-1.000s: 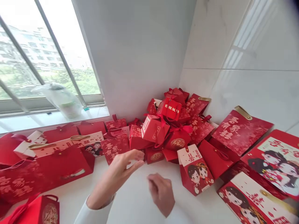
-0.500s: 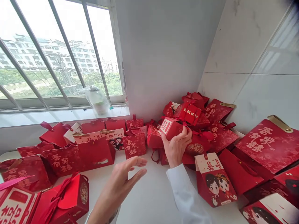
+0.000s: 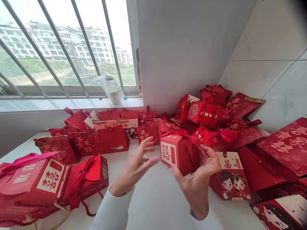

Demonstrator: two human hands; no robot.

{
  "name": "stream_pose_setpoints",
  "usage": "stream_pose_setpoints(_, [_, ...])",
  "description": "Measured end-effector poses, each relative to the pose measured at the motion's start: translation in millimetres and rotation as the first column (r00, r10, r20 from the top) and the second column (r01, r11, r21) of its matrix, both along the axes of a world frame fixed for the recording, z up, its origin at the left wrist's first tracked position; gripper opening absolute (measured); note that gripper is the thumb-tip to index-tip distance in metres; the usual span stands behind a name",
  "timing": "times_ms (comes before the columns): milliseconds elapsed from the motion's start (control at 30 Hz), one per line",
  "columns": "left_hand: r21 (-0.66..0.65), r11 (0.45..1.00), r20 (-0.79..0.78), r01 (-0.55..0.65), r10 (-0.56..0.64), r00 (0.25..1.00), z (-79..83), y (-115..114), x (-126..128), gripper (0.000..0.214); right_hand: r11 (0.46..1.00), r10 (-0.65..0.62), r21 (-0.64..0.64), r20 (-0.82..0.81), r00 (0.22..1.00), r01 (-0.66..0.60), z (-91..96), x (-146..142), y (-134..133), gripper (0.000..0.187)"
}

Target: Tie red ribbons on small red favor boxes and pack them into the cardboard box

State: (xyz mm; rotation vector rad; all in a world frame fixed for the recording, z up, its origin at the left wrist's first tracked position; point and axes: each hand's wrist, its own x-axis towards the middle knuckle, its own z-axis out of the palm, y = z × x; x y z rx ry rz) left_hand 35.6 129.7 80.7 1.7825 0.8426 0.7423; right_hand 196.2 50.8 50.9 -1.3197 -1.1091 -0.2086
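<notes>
Red gift box (image 3: 185, 156), ribbon on top, white label on the near-left face, sits between both hands at mid-frame, in front of the corner pile (image 3: 203, 111). Whether its base touches the white surface (image 3: 118, 163): can't tell. Right hand (image 3: 199, 174) has it; grip looks clamped on the box, thumb at the low front edge, fingers on the far right side by the ribbon. Spanning it that way probably steadies the box and leaves the label uncovered. Left hand (image 3: 137, 164) grip is apart, nothing in it, just off the label side, likely placed there for support.

Row of red bags (image 3: 110, 140) stands upright below the window, fronts mostly facing out, probably so the prints show. Ribboned box (image 3: 92, 179) on the left lies apart from the row; couple-print box (image 3: 233, 183) is just beyond the right hand.

Pose: both forearms come up from the bottom edge; right wrist bent inward, palm toward box; left palm faces right, fingers curved, thumb pointing at box.
</notes>
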Motion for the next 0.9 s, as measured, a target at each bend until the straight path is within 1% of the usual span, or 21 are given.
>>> stream_pose_setpoints(67, [-0.098, 0.992, 0.072, 0.075, -0.069, 0.995, -12.2, -4.9, 1.2, 0.070, 0.995, 0.100, 0.016, -0.007, 0.995, -0.100, -23.4, -10.6, -9.3, 0.083])
stream_pose_setpoints(133, [-0.156, 0.983, 0.085, 0.097, -0.085, 0.993, -22.9, -12.7, -1.3, 0.081, 0.980, 0.197, 0.035, -0.011, 0.980, -0.196, -48.2, -19.6, -17.4, 0.082])
stream_pose_setpoints(200, [-0.197, 0.978, 0.068, 0.063, -0.051, 0.996, -30.8, -22.4, -8.4, 0.093, 0.967, 0.255, 0.027, -0.014, 0.967, -0.254, -70.3, -26.8, -25.0, 0.082])
stream_pose_setpoints(267, [-0.253, 0.967, 0.055, 0.009, 0.006, 0.998, -36.6, -32.3, -19.5, 0.100, 0.955, 0.298, -0.002, -0.027, 0.954, -0.298, -87.1, -31.9, -32.5, 0.082])
stream_pose_setpoints(333, [-0.320, 0.946, 0.047, -0.042, 0.060, 0.997, -41.7, -41.1, -33.2, 0.100, 0.932, 0.355, -0.053, -0.051, 0.933, -0.358, -98.1, -34.1, -40.1, 0.082])
stream_pose_setpoints(367, [-0.354, 0.934, 0.045, -0.056, 0.077, 0.996, -44.2, -45.1, -40.4, 0.097, 0.913, 0.394, -0.087, -0.066, 0.917, -0.399, -101.5, -33.9, -43.9, 0.082])
stream_pose_setpoints(433, [-0.405, 0.912, 0.036, -0.064, 0.086, 0.996, -48.4, -52.4, -53.9, 0.085, 0.860, 0.471, -0.162, -0.114, 0.875, -0.484, -104.9, -30.3, -51.2, 0.087])
stream_pose_setpoints(467, [-0.414, 0.908, 0.021, -0.066, 0.083, 0.996, -49.6, -55.8, -59.4, 0.077, 0.832, 0.501, -0.193, -0.143, 0.854, -0.521, -105.1, -27.2, -54.5, 0.093])
stream_pose_setpoints(533, [-0.394, 0.913, -0.029, -0.107, 0.104, 0.994, -49.8, -62.1, -66.2, 0.061, 0.785, 0.542, -0.221, -0.207, 0.815, -0.579, -102.6, -19.6, -59.6, 0.105])
stream_pose_setpoints(600, [-0.314, 0.926, -0.113, -0.209, 0.182, 0.977, -47.0, -67.8, -66.6, 0.046, 0.752, 0.566, -0.224, -0.264, 0.781, -0.620, -97.1, -12.1, -62.3, 0.108])
stream_pose_setpoints(667, [-0.184, 0.936, -0.189, -0.300, 0.266, 0.945, -43.3, -73.2, -62.0, 0.034, 0.719, 0.586, -0.236, -0.300, 0.753, -0.654, -90.2, -7.1, -62.5, 0.106])
stream_pose_setpoints(733, [-0.058, 0.946, -0.237, -0.318, 0.296, 0.925, -40.1, -78.1, -55.5, 0.027, 0.688, 0.602, -0.274, -0.300, 0.740, -0.672, -83.7, -5.5, -61.2, 0.107])
stream_pose_setpoints(800, [0.024, 0.953, -0.268, -0.303, 0.299, 0.916, -38.0, -82.6, -50.3, 0.021, 0.653, 0.612, -0.340, -0.289, 0.736, -0.676, -79.1, -6.8, -59.5, 0.107])
stream_pose_setpoints(867, [0.056, 0.947, -0.295, -0.317, 0.319, 0.901, -36.1, -86.7, -48.1, 0.020, 0.636, 0.601, -0.398, -0.281, 0.748, -0.661, -77.1, -9.8, -58.3, 0.105])
stream_pose_setpoints(900, [0.050, 0.943, -0.300, -0.329, 0.328, 0.896, -35.0, -88.6, -48.1, 0.020, 0.641, 0.589, -0.415, -0.273, 0.761, -0.645, -77.0, -11.4, -58.0, 0.103])
